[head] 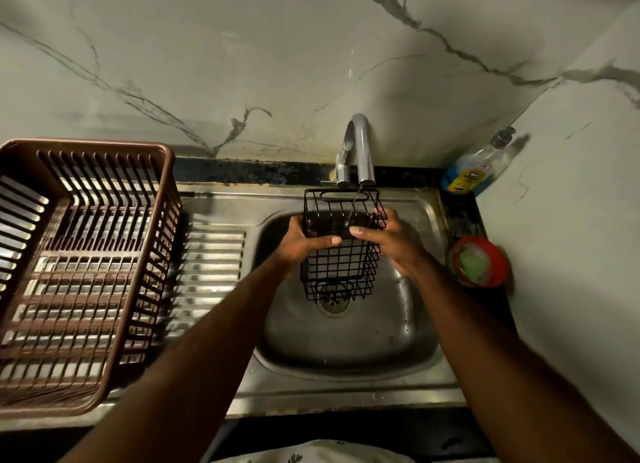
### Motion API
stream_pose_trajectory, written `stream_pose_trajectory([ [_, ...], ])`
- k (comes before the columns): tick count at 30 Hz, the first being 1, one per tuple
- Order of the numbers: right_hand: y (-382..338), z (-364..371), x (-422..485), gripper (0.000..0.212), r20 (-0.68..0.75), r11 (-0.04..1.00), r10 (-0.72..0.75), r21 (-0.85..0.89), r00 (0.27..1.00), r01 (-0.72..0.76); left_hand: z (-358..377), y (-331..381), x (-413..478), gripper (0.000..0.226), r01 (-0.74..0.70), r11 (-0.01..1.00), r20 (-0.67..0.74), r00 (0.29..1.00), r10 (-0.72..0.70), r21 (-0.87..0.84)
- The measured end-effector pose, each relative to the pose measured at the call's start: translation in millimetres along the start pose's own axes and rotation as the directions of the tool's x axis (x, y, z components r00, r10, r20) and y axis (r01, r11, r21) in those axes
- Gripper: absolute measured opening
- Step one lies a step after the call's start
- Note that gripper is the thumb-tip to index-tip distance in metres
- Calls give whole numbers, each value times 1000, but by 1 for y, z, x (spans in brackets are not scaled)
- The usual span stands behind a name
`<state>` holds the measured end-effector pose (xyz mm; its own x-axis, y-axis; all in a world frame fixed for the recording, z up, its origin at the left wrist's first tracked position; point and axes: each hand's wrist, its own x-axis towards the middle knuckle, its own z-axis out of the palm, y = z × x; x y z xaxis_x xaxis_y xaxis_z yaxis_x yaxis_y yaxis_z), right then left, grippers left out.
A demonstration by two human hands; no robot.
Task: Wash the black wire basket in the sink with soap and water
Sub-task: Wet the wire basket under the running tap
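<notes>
The left hand (301, 242) and right hand (389, 242) clasp the black wire basket (341, 254) between curled fingers, above the sink (381, 341) under the tap (362, 144) — wetting it, I judge — next needs soap from the bottle (478, 171) beyond the right fingers.

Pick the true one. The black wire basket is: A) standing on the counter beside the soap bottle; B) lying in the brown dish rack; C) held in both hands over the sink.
C: the left hand and right hand each grip the black wire basket above the sink.
</notes>
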<state>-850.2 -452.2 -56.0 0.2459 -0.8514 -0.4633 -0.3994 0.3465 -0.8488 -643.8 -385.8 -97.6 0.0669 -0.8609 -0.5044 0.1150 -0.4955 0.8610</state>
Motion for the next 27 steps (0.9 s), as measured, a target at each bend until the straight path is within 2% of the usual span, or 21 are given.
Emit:
stream_pose_trajectory([
  [4,3,4,2,86,-8,998,13,-67,1000,-13,-1,-8,-4,123,0,1000,-5,1000,0,6],
  [7,6,8,8,106,42,998,45,-52,998,-43,0,-11,-1,125,-1,996,-10,1000,2,92],
  [9,7,12,10,113,61,994,51,-102,997,-45,2,-12,0,125,16,992,-33,999,-12,127],
  [16,9,11,13,113,26,980,24,-197,999,-18,3,-19,7,119,-18,982,-26,999,23,189],
  [22,7,12,10,89,-71,974,-18,-227,997,1,-4,-19,9,125,-42,946,-25,998,53,321],
  [27,1,21,6,83,-180,872,-232,-475,956,122,-8,-21,10,135,-74,941,-25,996,87,331],
])
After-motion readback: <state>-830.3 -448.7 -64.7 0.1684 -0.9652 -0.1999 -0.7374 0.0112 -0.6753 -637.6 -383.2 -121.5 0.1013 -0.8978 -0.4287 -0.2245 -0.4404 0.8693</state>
